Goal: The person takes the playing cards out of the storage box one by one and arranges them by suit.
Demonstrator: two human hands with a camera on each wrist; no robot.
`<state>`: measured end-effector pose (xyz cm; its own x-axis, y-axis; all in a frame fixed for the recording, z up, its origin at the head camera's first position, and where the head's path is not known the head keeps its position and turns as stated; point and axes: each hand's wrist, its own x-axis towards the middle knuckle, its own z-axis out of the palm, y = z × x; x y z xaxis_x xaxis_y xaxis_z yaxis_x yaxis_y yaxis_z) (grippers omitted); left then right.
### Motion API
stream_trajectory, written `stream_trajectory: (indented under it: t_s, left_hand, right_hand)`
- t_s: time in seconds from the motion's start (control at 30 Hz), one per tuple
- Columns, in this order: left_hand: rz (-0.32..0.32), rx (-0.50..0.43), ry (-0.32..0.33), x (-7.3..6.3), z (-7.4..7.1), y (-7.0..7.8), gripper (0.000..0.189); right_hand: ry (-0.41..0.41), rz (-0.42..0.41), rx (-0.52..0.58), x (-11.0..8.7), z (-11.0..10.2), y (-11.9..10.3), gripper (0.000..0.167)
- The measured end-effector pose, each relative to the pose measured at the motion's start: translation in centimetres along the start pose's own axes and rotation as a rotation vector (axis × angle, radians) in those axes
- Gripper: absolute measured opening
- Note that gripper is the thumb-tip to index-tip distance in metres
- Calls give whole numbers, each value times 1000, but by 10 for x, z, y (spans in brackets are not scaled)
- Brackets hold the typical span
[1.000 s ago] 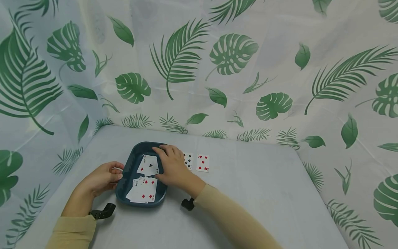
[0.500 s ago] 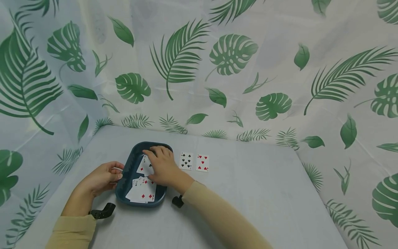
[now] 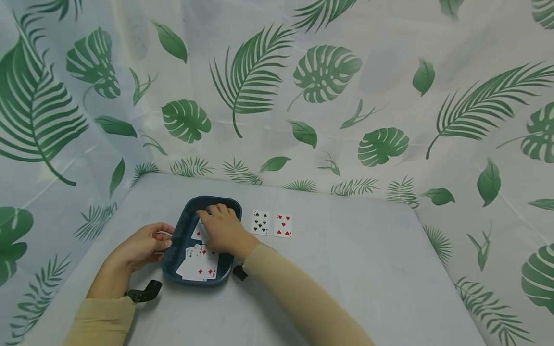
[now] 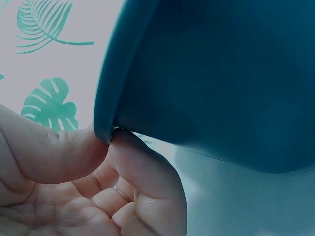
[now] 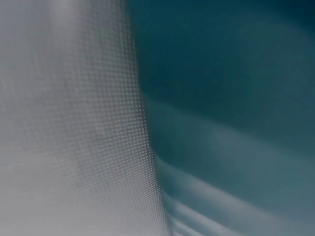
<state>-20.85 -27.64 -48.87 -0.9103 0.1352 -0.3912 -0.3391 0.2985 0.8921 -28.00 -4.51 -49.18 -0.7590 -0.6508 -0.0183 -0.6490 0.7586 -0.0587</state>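
A dark blue tray [image 3: 167,262] stands on the table at the left, with two groups of playing cards inside. My left hand [image 3: 144,246] pinches the tray's left rim; the left wrist view shows thumb and index finger meeting on the rim [image 4: 106,120]. Over the upper cards [image 3: 198,234] lies my right hand [image 3: 225,231], index finger and thumb apart. It covers most of them, and its fingertips are partly hidden, so I cannot tell if it grips any card. The lower cards [image 3: 196,265] lie fanned, with red diamonds on the top one.
Right of the tray, a seven of spades [image 3: 260,223] and a five of hearts [image 3: 283,226] lie face up side by side on the white table [image 3: 346,269]. A leaf-patterned curtain [image 3: 329,120] rises behind the table. The right wrist view is blurred, with only sleeve cloth and blue tray.
My right hand has moved left from the tray's right rim to over the upper cards, uncovering the seven of spades and hiding more of those cards. The left hand stays on the rim.
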Motion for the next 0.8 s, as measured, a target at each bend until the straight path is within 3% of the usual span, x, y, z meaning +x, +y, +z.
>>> stream_trajectory:
  t_s: [0.57,0.8]
  left_hand:
    - [3,-19,-4,-2,2,1,36]
    - [-5,-18,0,-1,1,0,36]
  right_hand:
    - [-107,5,-19,12,5,1,83]
    - [-91,-12,-4,10,4,2,80]
